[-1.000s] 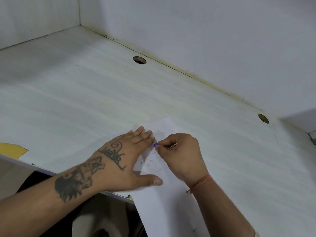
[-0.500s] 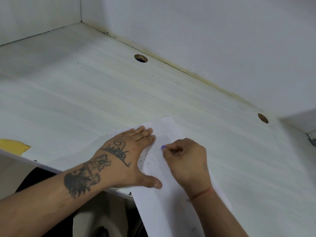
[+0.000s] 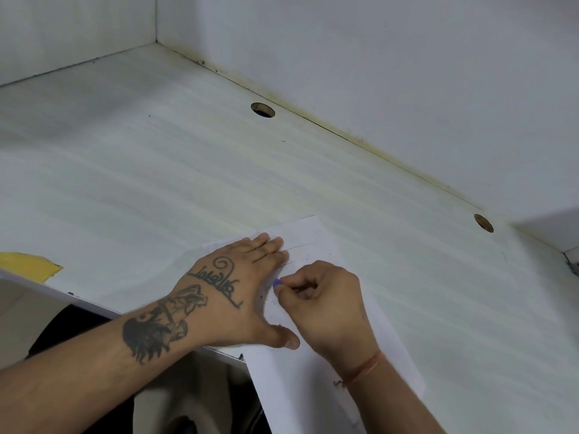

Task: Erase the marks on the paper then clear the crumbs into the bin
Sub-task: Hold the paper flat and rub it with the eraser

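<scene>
A white sheet of paper (image 3: 308,233) lies on the pale desk (image 3: 156,189), its near end hanging over the front edge. Faint pencil lines and small dark crumbs (image 3: 266,300) show on it between my hands. My left hand (image 3: 232,286) lies flat on the paper with fingers straight, pressing it down. My right hand (image 3: 326,305) pinches a small purple eraser (image 3: 277,282) whose tip touches the paper beside my left fingers. No bin is in view.
White walls close the desk at the back and left. Two round cable holes (image 3: 262,109) (image 3: 483,223) sit along the back edge. A yellow patch (image 3: 28,264) marks the front left edge. Below the desk edge is dark space.
My right hand with the eraser has shifted slightly toward me and left along the paper, rubbing it. My left hand stays flat in place. The camera has moved a little.
</scene>
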